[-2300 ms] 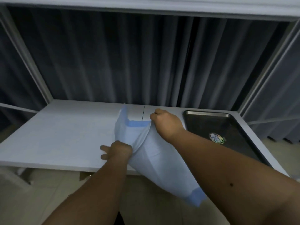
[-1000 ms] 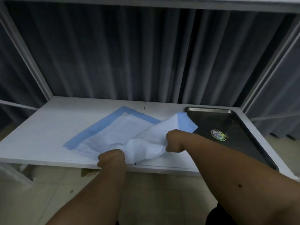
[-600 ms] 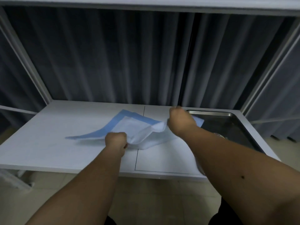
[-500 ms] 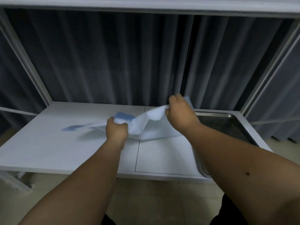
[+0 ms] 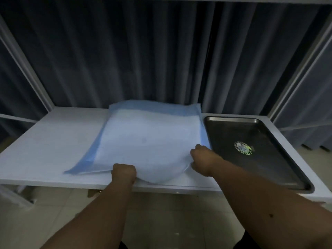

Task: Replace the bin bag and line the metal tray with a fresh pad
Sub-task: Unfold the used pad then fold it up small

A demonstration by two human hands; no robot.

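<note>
Both hands, left hand [image 5: 123,171] and right hand [image 5: 203,157], pinch the billowing blue-edged pad's [image 5: 149,139] near edge.

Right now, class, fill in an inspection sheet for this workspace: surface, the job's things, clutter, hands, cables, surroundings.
Surface: white table, bare to the left of the pad.
Job's things: blue-edged pad opened out on the table, near edge lifted and billowing; metal tray beside it on the right, unlined, round sticker inside. Bin bag: nothing seen.
Clutter: nothing seen.
Hands: left hand and right hand each grip the pad's near edge.
Cables: nothing seen.
Surroundings: dark curtain behind, white frame posts, tiled floor.
</note>
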